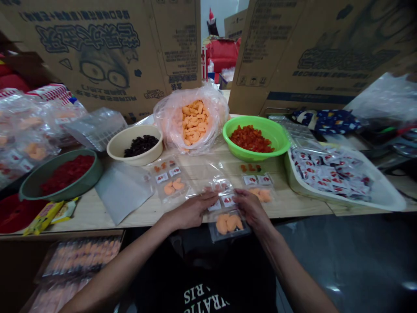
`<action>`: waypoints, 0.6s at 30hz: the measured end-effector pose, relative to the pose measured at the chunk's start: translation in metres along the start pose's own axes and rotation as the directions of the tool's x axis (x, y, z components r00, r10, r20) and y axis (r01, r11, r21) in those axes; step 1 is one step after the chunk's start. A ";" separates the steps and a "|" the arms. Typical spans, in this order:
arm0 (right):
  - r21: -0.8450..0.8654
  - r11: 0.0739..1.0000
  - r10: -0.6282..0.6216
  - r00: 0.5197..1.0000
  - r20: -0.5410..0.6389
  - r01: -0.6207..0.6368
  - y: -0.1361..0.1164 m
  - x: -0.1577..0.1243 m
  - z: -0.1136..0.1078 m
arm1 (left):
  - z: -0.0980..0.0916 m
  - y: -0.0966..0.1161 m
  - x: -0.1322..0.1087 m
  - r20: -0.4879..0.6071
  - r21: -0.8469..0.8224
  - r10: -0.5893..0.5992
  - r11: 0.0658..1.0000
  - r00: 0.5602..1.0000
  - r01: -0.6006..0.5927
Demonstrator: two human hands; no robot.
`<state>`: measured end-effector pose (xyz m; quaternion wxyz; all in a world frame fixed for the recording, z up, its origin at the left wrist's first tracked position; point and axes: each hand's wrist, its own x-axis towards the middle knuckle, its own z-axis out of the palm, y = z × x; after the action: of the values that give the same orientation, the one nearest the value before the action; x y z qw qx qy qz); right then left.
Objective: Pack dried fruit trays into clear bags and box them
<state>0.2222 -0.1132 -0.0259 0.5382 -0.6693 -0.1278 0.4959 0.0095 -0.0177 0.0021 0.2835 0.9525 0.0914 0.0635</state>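
At the table's front edge I hold a clear plastic tray (213, 232) between both hands, its near end jutting over the edge. Orange crescent-shaped pieces (229, 223) fill the near compartment, and small white printed sachets (228, 201) lie in the middle. Clear plastic film or a bag (208, 171) spreads at the tray's far end. My left hand (192, 211) is closed on the left side, fingers reaching over it. My right hand (251, 209) grips the right side, thumb near a sachet. Similar filled trays lie to the left (169, 180) and right (259, 180).
Behind the trays stand a cream bowl (135, 158) of dark pieces, a plastic bag (166, 117) of orange pieces and a green bowl (257, 157). A white sachet bin (342, 199) is right; a grey-green bowl (65, 193) and packed bags (29, 130) are left. Cardboard boxes (163, 52) rise behind.
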 end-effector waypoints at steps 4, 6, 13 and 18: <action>-0.583 0.782 -0.302 0.952 -0.046 0.220 0.007 0.000 0.018 | 0.011 0.018 -0.007 0.043 0.098 -0.151 0.984 0.988 0.146; -0.875 0.432 -0.401 0.916 0.032 0.220 0.007 -0.008 0.023 | 0.025 0.025 -0.009 0.035 0.160 -0.234 0.961 0.972 0.226; -0.782 -0.436 -0.279 0.760 0.588 0.445 -0.016 -0.015 0.048 | 0.036 0.016 -0.010 -0.021 0.125 -0.219 0.968 0.975 0.220; -0.744 -0.521 -0.271 0.746 0.609 0.418 -0.040 0.015 0.073 | 0.030 0.008 -0.009 -0.065 0.033 -0.186 0.981 0.980 0.189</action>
<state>0.1853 -0.0437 0.0056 -0.1021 -0.6871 -0.7191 -0.0196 0.0072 -0.0421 -0.0188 0.2664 0.9426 0.1907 0.0642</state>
